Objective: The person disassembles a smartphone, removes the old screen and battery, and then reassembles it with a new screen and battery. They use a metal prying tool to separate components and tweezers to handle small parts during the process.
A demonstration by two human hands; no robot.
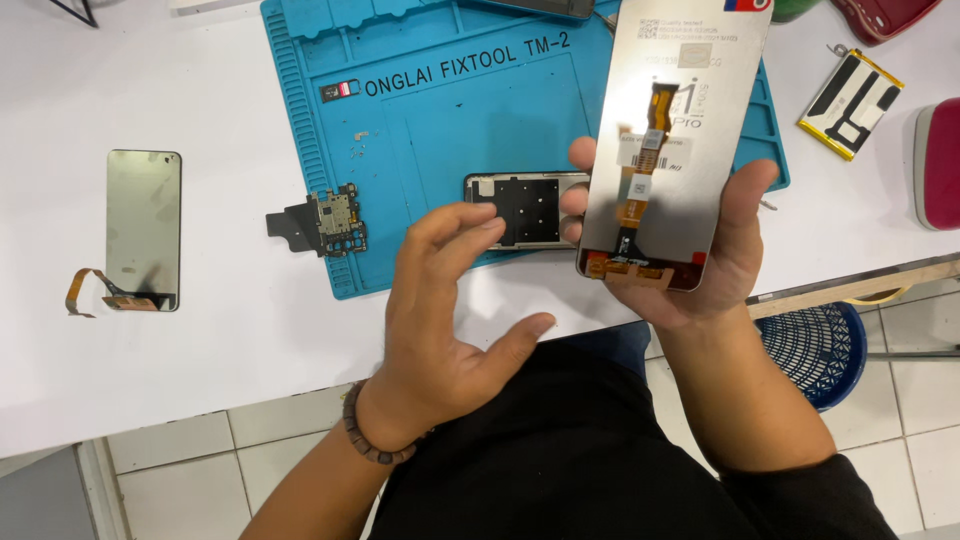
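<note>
While our right hand (690,270) clamps the phone screen (670,140) upright by its edges, back side toward us so the orange ribbon cable shows, our left hand (440,320) hovers beside it, fingers apart and empty. The phone frame (525,208) lies on the blue mat (450,120) just behind (within easy reach), while another screen (143,228) lies well apart on the white worktop (200,340).

Left hand (440,310) free, fingers curled, palm down; right hand (690,260) raised, grip closed.

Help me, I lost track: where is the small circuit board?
In the head view, the circuit board lies on the blue mat's left edge, left of the left hand.
</note>
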